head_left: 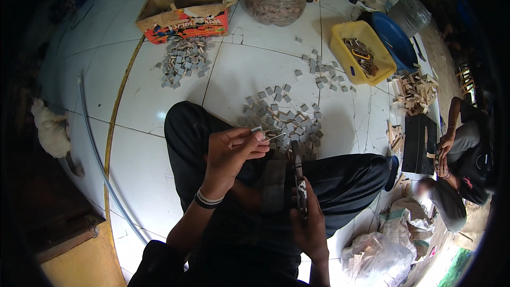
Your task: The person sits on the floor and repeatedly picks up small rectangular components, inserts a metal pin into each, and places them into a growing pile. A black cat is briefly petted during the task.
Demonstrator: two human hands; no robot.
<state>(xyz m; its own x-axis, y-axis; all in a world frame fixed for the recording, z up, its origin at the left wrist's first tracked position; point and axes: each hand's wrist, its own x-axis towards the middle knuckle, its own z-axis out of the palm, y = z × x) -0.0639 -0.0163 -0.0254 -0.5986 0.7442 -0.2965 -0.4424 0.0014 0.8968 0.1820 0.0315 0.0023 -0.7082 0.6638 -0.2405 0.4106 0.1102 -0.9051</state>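
Note:
Between the thumb and fingers of my left hand point(232, 151) is pinched a small grey-topped block point(257, 129). Thin pale wires point(274, 136) stick out from it to the right. My right hand point(311, 222) is wrapped round a pair of dark pliers point(297, 172), jaws pointing away from me. The jaws are apart from the block, to its right; whether they are parted is too small to tell. Just beyond both hands, a loose heap of similar grey-topped blocks point(287, 117) lies on the white tile floor between my crossed legs.
Another block pile point(183, 64) lies before a red cardboard box point(186, 25). At the right stand a yellow tub point(340, 53) of metal pieces and a blue basin point(398, 42). Wood offcuts point(414, 93) lie near a seated person point(467, 149). A white cat point(51, 130) is at left.

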